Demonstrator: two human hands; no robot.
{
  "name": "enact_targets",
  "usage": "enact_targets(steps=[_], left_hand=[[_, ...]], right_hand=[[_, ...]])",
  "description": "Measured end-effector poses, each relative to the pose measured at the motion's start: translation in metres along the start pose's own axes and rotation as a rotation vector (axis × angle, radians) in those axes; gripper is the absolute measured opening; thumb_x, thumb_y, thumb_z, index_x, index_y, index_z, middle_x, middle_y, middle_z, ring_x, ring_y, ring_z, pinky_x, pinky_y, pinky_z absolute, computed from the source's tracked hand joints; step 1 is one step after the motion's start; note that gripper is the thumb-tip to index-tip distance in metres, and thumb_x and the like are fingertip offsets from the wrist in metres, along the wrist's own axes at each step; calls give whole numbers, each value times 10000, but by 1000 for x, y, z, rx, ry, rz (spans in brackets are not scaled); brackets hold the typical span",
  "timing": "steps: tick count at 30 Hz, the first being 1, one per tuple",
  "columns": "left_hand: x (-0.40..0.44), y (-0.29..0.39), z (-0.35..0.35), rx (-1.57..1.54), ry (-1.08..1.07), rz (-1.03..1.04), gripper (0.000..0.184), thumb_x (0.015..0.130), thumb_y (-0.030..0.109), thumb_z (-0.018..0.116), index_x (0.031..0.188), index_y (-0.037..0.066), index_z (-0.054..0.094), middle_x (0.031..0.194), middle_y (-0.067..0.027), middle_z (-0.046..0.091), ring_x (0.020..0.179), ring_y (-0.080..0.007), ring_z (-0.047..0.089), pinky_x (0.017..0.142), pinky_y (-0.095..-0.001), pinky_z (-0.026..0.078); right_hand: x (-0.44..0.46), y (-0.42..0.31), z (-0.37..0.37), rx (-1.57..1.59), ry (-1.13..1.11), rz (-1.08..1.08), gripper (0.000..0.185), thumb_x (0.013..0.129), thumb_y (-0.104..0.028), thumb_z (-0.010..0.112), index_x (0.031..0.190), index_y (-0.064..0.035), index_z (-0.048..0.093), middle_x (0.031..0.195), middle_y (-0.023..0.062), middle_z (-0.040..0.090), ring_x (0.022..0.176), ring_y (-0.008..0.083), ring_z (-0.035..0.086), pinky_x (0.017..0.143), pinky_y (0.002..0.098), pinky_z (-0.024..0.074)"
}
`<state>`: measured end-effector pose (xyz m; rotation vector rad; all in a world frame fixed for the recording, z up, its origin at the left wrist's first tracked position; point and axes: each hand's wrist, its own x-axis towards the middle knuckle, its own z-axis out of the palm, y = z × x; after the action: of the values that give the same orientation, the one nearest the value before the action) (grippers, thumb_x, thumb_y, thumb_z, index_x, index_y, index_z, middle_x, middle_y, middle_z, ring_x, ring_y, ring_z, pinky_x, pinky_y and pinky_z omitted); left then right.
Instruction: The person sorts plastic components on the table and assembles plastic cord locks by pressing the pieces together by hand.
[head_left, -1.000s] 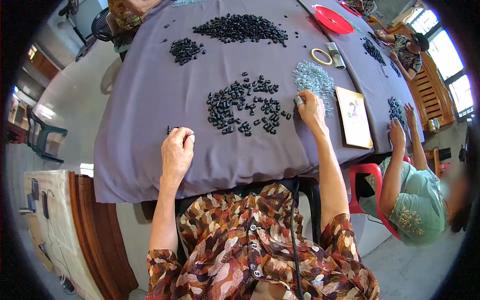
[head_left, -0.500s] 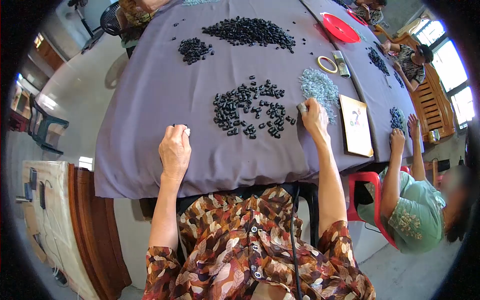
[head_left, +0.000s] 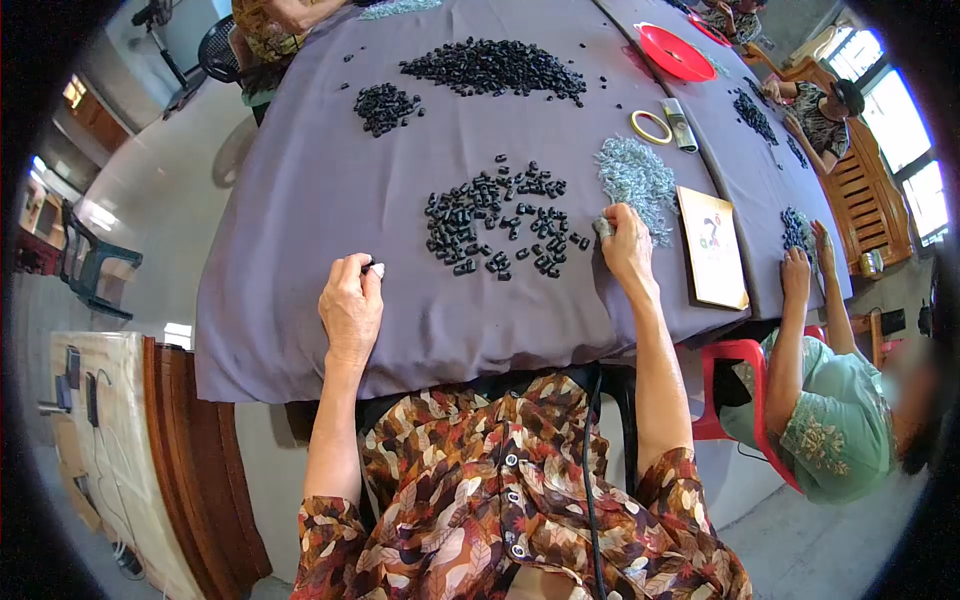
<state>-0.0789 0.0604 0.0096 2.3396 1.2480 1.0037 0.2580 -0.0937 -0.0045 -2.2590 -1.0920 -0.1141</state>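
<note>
Black pieces (head_left: 495,225), short, glossy and cylindrical, lie loosely scattered mid-frame on the worktop (head_left: 270,300), whose grey cloth (head_left: 470,335) falls in soft creases. From where I stand, the left hand (head_left: 350,305), left of centre, is curled with a small dark bit (head_left: 372,264) pinched at its fingertips. The right hand (head_left: 628,245), right of centre, bends its fingers at the lower edge of a heap of translucent, splintery bits (head_left: 637,175); I can't tell whether it grips anything
</note>
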Motion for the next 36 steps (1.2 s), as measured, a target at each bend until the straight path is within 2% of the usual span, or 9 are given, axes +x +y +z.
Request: enact_targets(steps=[12,18,21,24,30,36], left_hand=[[-1,0,1,37,-3,4,124,800,116,624,902,54,589,839,-87,595,670,-243,609,624,-375,483],[-2,-1,2,28,8,11,110,804,103,611,903,61,589,840,-89,594,699,-271,607,628,-382,483],[-2,-2,4,31,29,23,102,807,89,601,904,61,588,840,-91,593,717,-289,605,630,-386,483],[-1,-5,6,13,67,44,101,804,78,601,902,60,588,838,-90,593,709,-287,604,626,-381,482],[-2,0,4,-42,61,4,98,804,77,615,896,56,591,817,-84,587,652,-261,592,597,-357,478],[-3,3,4,-89,136,89,87,811,72,612,893,48,593,793,-85,577,642,-254,587,578,-355,471]], right_hand=[[-7,10,-12,104,37,-17,110,783,-32,601,877,-21,546,834,160,592,810,334,582,712,415,452],[-4,1,-17,138,-30,-27,139,770,-30,597,909,-40,598,895,152,596,846,327,588,750,393,462],[-1,-5,-15,-6,-61,-33,170,767,-42,595,934,-57,620,928,146,595,887,329,584,772,396,464],[1,-8,-13,-82,-82,-14,169,770,-49,585,935,-55,616,948,140,587,908,337,575,774,412,460],[-11,-13,-10,-176,-36,-90,199,763,26,507,956,-11,540,949,172,560,892,362,564,766,440,451],[-17,-2,-4,-23,95,-42,228,753,74,487,967,-6,498,944,189,563,899,385,557,756,442,450]])
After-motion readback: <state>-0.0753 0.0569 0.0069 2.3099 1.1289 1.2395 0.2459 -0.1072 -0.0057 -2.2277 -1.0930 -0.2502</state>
